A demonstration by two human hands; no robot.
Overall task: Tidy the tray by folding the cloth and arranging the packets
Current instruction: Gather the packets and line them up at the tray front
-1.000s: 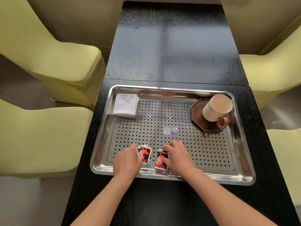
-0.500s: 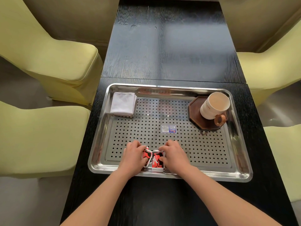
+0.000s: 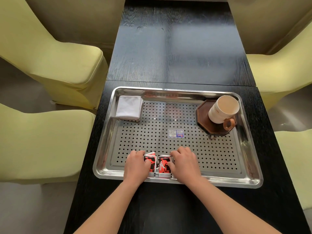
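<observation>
Head view: your left hand (image 3: 135, 163) and right hand (image 3: 184, 163) each pinch glossy red packets (image 3: 163, 165) on the perforated steel tray (image 3: 219, 157).

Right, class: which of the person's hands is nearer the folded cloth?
Left. The left hand lies toward the viewer from the cloth; the right hand lies farther right. Both hold packets.

The tray (image 3: 219, 154) is shiny silver with rows of little round holes. The cloth (image 3: 129, 107) is white. The packets (image 3: 164, 164) are red, black and white. The mug (image 3: 222, 109) is cream with a brown handle. The table (image 3: 177, 48) is black. The chairs (image 3: 50, 56) are yellow-green.
</observation>
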